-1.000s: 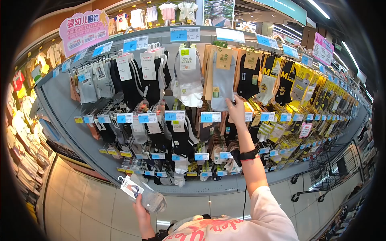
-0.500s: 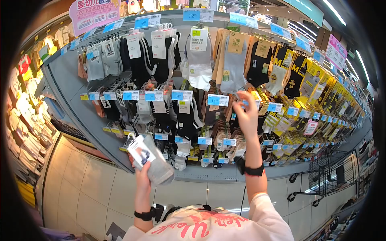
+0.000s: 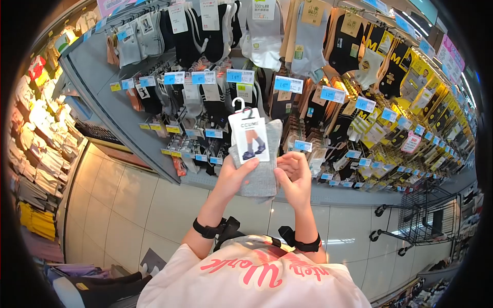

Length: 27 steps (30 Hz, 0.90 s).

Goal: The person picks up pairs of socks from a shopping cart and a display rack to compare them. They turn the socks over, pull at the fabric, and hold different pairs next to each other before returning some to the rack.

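Note:
Grey socks (image 3: 261,177) with a white picture card (image 3: 249,136) and a plastic hook on top are held upright in front of my chest. My left hand (image 3: 233,177) grips their lower left side, its thumb on the front of the card. At their right edge is my right hand (image 3: 295,177), its fingers curled and its thumb beside the socks; whether it pinches the fabric cannot be made out. Behind the socks, a rack (image 3: 113,102) carries rows of hanging socks, among them a white pair (image 3: 263,38) and a black pair (image 3: 345,46).
Blue price tags (image 3: 288,84) stick out from the rack toward me. A black shopping cart (image 3: 429,218) stands at the right on the tiled floor (image 3: 123,195). Clothes (image 3: 41,164) line the left side, and folded garments (image 3: 82,287) lie at the lower left.
My left hand has brought the grey socks up and right, to the middle. My right hand has come down from the hanging socks to beside them. The view has tilted downward.

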{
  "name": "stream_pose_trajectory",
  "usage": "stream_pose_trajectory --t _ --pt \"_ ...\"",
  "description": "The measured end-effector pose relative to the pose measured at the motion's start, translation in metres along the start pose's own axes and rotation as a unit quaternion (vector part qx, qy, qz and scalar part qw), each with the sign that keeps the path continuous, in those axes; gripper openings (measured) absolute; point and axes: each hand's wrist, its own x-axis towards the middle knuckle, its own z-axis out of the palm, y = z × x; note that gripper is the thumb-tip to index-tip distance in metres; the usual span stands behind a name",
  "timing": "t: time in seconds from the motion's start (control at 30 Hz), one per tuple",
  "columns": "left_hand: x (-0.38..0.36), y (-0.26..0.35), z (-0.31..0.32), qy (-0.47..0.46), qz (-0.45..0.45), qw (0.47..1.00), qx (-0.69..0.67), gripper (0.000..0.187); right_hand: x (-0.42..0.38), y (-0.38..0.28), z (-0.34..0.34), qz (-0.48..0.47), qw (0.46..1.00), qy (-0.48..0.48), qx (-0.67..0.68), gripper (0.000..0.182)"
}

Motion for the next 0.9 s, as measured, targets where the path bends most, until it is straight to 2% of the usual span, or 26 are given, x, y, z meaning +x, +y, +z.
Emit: stream_pose_trajectory --t 0.07,0.13,0.2,0.27,0.37,0.4,0.43,0.5,0.57,0.6,0.67,0.7,0.73,0.8,0.83,0.9 --pt "-0.003 -0.006 0.007 -0.02 0.013 1.0 0.014 0.032 -0.01 0.001 -0.006 -0.052 0.997 0.03 -0.041 0.023" --pt "-0.004 -0.015 0.013 -0.05 0.013 0.998 0.021 0.032 -0.019 0.006 -0.014 -0.043 0.997 0.022 -0.065 0.021" --pt "-0.008 -0.02 0.02 -0.05 0.012 0.998 0.024 0.031 -0.026 0.004 -0.019 0.013 0.997 0.014 -0.071 0.019" --pt "-0.01 -0.028 0.024 -0.053 -0.014 0.997 0.055 0.03 -0.032 0.009 -0.03 0.004 0.997 0.009 -0.079 0.019" --pt "-0.016 -0.038 0.036 -0.05 -0.021 0.998 0.032 0.03 -0.04 0.006 -0.041 0.009 0.998 0.025 -0.05 0.018" --pt "-0.019 -0.04 0.041 -0.054 -0.023 0.998 0.034 0.03 -0.043 0.002 -0.045 0.024 0.999 0.028 -0.003 0.017" --pt "-0.022 -0.042 0.045 -0.044 -0.038 0.998 0.007 0.03 -0.045 -0.001 -0.049 0.039 0.998 0.031 0.043 0.017" --pt "-0.028 -0.049 0.053 -0.033 -0.055 0.998 -0.019 0.031 -0.051 -0.003 -0.055 0.038 0.998 0.039 0.035 0.014" --pt "-0.03 -0.059 0.057 0.0 -0.077 0.991 -0.105 0.031 -0.055 -0.004 -0.06 0.036 0.998 0.04 0.029 0.012" --pt "-0.032 -0.06 0.059 0.007 -0.073 0.992 -0.103 0.031 -0.057 -0.002 -0.064 0.012 0.998 0.06 0.006 0.011" --pt "-0.037 -0.06 0.06 0.006 -0.094 0.979 -0.182 0.029 -0.061 -0.001 -0.07 -0.022 0.996 0.08 -0.022 0.008" --pt "-0.038 -0.075 0.056 0.002 -0.029 0.996 -0.084 0.028 -0.063 -0.004 -0.074 -0.008 0.996 0.083 -0.011 0.008" --pt "-0.043 -0.075 0.055 0.018 -0.03 0.996 -0.079 0.028 -0.066 -0.006 -0.077 0.007 0.996 0.086 0.0 0.008" --pt "-0.049 -0.073 0.054 -0.01 -0.039 0.998 -0.05 0.027 -0.069 -0.005 -0.083 0.034 0.993 0.108 0.019 0.007" --pt "-0.052 -0.076 0.052 -0.001 -0.024 0.998 -0.055 0.027 -0.069 -0.001 -0.089 0.018 0.993 0.113 0.016 0.009" --pt "-0.061 -0.075 0.048 0.035 -0.009 0.998 -0.045 0.027 -0.069 -0.001 -0.094 0.042 0.983 0.15 0.101 0.016"
